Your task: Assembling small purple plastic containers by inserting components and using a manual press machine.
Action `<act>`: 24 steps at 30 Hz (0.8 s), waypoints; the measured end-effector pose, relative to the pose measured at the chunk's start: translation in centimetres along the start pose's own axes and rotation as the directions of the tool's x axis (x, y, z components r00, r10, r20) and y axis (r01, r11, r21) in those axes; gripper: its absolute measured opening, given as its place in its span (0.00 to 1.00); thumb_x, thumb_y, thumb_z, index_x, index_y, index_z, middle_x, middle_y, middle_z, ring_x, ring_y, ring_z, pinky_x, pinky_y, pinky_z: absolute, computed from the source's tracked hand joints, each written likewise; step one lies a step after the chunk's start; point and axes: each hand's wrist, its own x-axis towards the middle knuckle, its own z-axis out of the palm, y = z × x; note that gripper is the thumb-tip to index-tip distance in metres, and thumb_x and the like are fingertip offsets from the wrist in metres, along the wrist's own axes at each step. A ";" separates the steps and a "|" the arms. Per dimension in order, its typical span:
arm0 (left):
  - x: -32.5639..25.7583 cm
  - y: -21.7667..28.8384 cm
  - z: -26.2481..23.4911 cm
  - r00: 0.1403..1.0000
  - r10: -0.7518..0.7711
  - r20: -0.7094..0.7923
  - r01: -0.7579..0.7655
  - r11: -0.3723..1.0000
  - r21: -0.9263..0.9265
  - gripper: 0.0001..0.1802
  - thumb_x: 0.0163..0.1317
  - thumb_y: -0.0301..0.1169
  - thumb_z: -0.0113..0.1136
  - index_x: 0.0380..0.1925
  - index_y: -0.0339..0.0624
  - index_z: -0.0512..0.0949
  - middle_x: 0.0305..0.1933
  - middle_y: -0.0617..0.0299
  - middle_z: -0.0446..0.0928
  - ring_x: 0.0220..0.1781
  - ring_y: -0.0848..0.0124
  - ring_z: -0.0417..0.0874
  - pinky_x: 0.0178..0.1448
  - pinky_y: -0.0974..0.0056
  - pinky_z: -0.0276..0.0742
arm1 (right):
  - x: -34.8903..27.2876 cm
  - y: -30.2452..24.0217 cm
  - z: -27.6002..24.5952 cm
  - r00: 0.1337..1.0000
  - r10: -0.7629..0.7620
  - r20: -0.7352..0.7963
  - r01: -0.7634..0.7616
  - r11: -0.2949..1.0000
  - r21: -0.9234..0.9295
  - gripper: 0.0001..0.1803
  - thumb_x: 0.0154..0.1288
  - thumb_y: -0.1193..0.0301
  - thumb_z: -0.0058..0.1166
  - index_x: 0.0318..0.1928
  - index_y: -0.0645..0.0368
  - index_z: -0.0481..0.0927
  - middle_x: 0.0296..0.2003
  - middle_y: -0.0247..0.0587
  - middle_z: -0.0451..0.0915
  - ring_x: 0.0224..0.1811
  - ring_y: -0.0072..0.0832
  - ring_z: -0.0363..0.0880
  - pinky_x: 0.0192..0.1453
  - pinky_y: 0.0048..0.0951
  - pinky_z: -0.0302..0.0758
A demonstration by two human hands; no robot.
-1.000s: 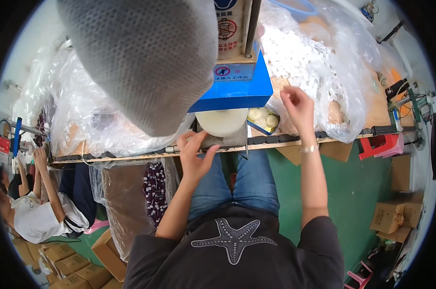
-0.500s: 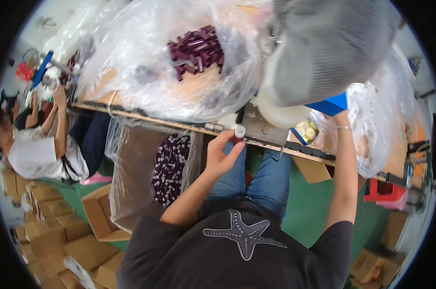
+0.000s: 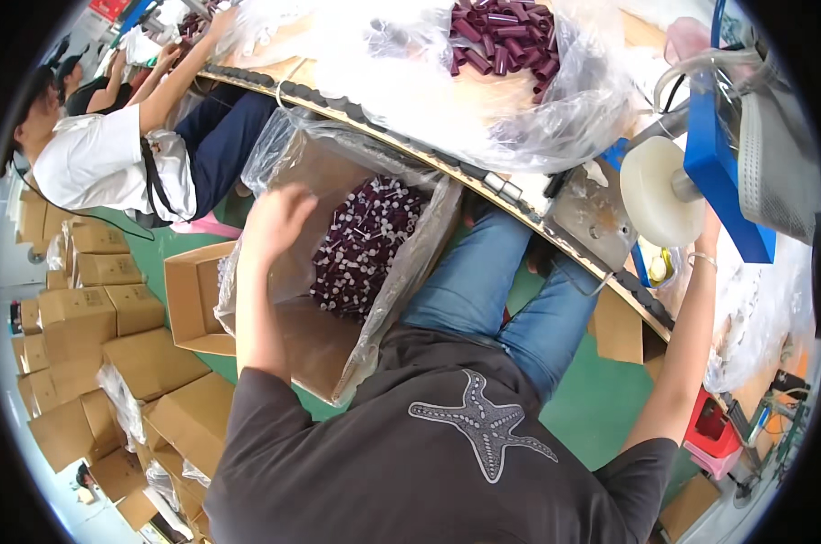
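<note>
Over the left side of the plastic-lined carton point(image 3: 284, 358), my left hand point(image 3: 282, 218) hangs in the air. Motion blurs its fingers, and no tube shows in it. Inside the carton lies a heap of dark purple tubes with white ends point(image 3: 365, 245), to the right of that hand. My right hand point(image 3: 709, 231) reaches up to the blue part of a bench machine point(image 3: 728, 181); its fingers are hidden behind the machine. A thick white round disc point(image 3: 655, 190) faces the bench beside that hand. Farther off, plain purple tubes point(image 3: 506, 41) are piled on clear plastic sheeting.
The worktable edge point(image 3: 410, 154) runs diagonally in front of me. A small open tin point(image 3: 653, 263) stands by the machine. At far left sits a co-worker in a white shirt point(image 3: 111, 154). Stacked cartons point(image 3: 93, 326) fill the lower left; a red stool point(image 3: 714, 431) stands at right.
My left hand has gone from the bench edge, where it held a white-capped tube, leftward to over the carton. The view has turned left. My right hand stays by the machine.
</note>
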 end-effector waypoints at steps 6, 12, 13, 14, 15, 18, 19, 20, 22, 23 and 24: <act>11.4 9.2 -1.9 0.835 0.298 -0.462 -0.480 0.805 -0.349 0.16 0.61 0.29 0.64 0.48 0.37 0.81 0.40 0.53 0.85 0.41 0.66 0.86 0.48 0.65 0.79 | -0.1 4.4 0.1 0.983 -0.120 -0.136 0.113 0.992 -0.054 0.17 0.67 0.63 0.51 0.49 0.63 0.80 0.51 0.53 0.80 0.54 0.47 0.78 0.58 0.44 0.72; 27.5 8.3 3.5 0.803 0.347 -0.484 -0.457 0.881 -0.126 0.21 0.64 0.38 0.59 0.53 0.38 0.77 0.52 0.48 0.79 0.54 0.55 0.80 0.55 0.57 0.78 | -2.5 -4.2 -1.9 0.991 -0.108 -0.079 0.082 0.957 -0.277 0.14 0.62 0.66 0.54 0.45 0.60 0.81 0.43 0.53 0.82 0.46 0.50 0.80 0.50 0.44 0.75; 29.2 7.7 4.1 0.763 0.352 -0.542 -0.385 0.921 0.057 0.21 0.65 0.39 0.58 0.53 0.38 0.76 0.53 0.47 0.78 0.55 0.52 0.79 0.55 0.55 0.77 | -2.8 -5.5 -2.1 0.992 -0.109 -0.067 0.086 0.955 -0.284 0.14 0.62 0.66 0.55 0.45 0.59 0.81 0.41 0.53 0.82 0.44 0.50 0.81 0.48 0.44 0.76; 30.1 9.3 4.7 0.748 0.371 -0.551 -0.415 0.909 0.049 0.21 0.65 0.39 0.58 0.53 0.38 0.76 0.53 0.47 0.78 0.55 0.52 0.79 0.55 0.55 0.77 | -3.7 -5.6 -2.9 0.994 -0.089 -0.057 0.067 0.949 -0.309 0.13 0.61 0.67 0.55 0.44 0.58 0.81 0.40 0.53 0.82 0.43 0.51 0.81 0.47 0.44 0.77; 30.5 10.4 5.4 0.772 0.295 -0.563 -0.302 0.950 0.083 0.20 0.64 0.39 0.58 0.52 0.38 0.75 0.52 0.47 0.77 0.54 0.51 0.78 0.54 0.53 0.76 | -4.2 -5.9 -3.5 0.996 -0.074 -0.053 0.053 0.943 -0.330 0.13 0.60 0.67 0.56 0.44 0.58 0.81 0.39 0.53 0.82 0.42 0.51 0.82 0.46 0.45 0.77; 31.0 15.2 6.3 0.664 0.330 -0.671 -0.290 0.941 0.175 0.18 0.62 0.39 0.60 0.45 0.38 0.75 0.45 0.49 0.76 0.49 0.52 0.78 0.50 0.51 0.76 | -6.6 -7.9 -6.5 0.990 -0.052 -0.128 0.016 0.962 -0.274 0.11 0.57 0.71 0.57 0.41 0.57 0.81 0.34 0.53 0.82 0.38 0.52 0.82 0.42 0.45 0.78; 31.1 16.6 6.4 0.629 0.513 -0.584 -0.503 0.841 0.197 0.18 0.61 0.39 0.60 0.46 0.38 0.75 0.46 0.49 0.76 0.50 0.52 0.77 0.51 0.51 0.75 | -7.3 -9.1 -7.6 0.984 -0.059 -0.170 0.018 0.973 -0.231 0.11 0.55 0.73 0.57 0.40 0.58 0.80 0.32 0.52 0.82 0.37 0.52 0.82 0.41 0.45 0.78; 31.0 18.2 6.6 0.551 0.679 -0.486 -0.689 0.698 0.193 0.19 0.60 0.39 0.61 0.46 0.38 0.75 0.47 0.49 0.76 0.51 0.52 0.77 0.52 0.51 0.75 | -7.9 -9.6 -8.1 0.977 -0.044 -0.209 0.012 0.988 -0.156 0.11 0.56 0.74 0.58 0.41 0.60 0.80 0.31 0.51 0.82 0.33 0.48 0.82 0.38 0.43 0.78; 32.3 19.4 6.9 0.620 0.569 -0.541 -0.594 0.790 0.150 0.23 0.61 0.41 0.60 0.53 0.42 0.74 0.54 0.51 0.75 0.58 0.50 0.73 0.62 0.50 0.69 | -8.2 -10.2 -8.9 0.963 -0.042 -0.265 0.022 0.997 -0.079 0.11 0.56 0.76 0.58 0.42 0.61 0.80 0.30 0.50 0.81 0.30 0.45 0.82 0.35 0.41 0.78; 33.5 18.1 7.6 0.775 0.376 -0.508 -0.413 0.910 0.044 0.24 0.62 0.44 0.58 0.56 0.47 0.73 0.58 0.53 0.74 0.61 0.49 0.71 0.63 0.47 0.66 | -7.7 -10.4 -8.4 0.974 0.028 -0.227 -0.008 0.996 0.086 0.12 0.59 0.75 0.58 0.45 0.63 0.79 0.29 0.47 0.81 0.28 0.38 0.82 0.34 0.37 0.77; 34.4 17.3 7.8 0.880 0.162 -0.447 -0.209 0.976 -0.059 0.26 0.63 0.47 0.57 0.59 0.52 0.73 0.61 0.56 0.73 0.64 0.47 0.69 0.65 0.44 0.64 | -7.4 -10.5 -8.1 0.980 0.094 -0.175 -0.050 0.969 0.241 0.13 0.62 0.74 0.58 0.47 0.64 0.79 0.28 0.45 0.81 0.27 0.31 0.81 0.32 0.33 0.77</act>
